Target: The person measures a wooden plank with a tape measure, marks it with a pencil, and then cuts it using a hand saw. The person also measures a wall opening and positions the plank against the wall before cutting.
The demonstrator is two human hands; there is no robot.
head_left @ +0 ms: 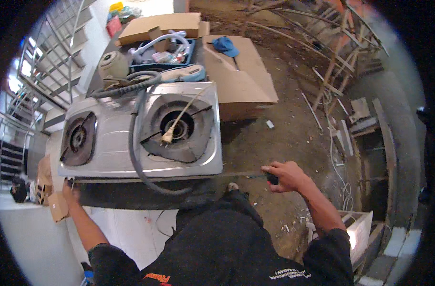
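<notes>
A silver two-burner gas stove (117,143) lies before me. My right hand (289,176) is closed around a tape measure (272,178) with a dark case, to the right of the stove. Its thin blade (239,174) runs left along the stove's front edge. At the stove's front left corner, my left hand (71,194) is closed at the blade's far end, its fingertips partly blurred. A grey hose (134,128) drapes over the stove and past its front edge. A pale cord with a plug (167,136) rests across the right burner (179,127).
Behind the stove stand a round greenish container (113,65) and a dark blue crate (191,50) of mixed items. A blue cap (225,46) lies on cardboard (248,78). Metal stair railings (43,71) rise at left; wooden poles (339,57) and scattered debris are at right.
</notes>
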